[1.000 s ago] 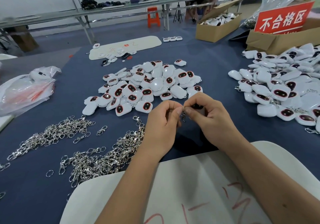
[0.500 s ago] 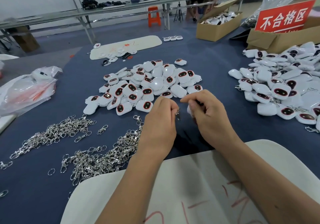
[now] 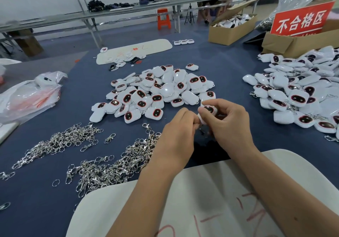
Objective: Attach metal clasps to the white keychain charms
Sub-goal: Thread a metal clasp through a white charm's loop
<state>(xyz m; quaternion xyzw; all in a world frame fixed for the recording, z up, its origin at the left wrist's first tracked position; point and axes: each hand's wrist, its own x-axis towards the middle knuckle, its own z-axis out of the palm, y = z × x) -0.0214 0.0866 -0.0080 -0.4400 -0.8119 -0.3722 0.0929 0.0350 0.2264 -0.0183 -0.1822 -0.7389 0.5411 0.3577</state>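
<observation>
Blue felt tabletop (image 3: 229,75) — right hand (image 3: 231,125) pinches glossy rounded charm (image 3: 209,109).

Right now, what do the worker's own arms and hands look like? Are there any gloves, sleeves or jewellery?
Both hands are bare: the left hand and the right hand wear no gloves, and no rings show. The forearms are bare too, with no sleeves, watch or bracelet in view up to the picture's lower edge. A small dark spot marks the right forearm. Fingernails look short and unpainted where visible.

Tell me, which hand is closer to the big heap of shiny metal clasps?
Left. The left hand sits right beside the heap of metal clasps, its wrist over the heap's edge. The right hand is farther right.
</observation>
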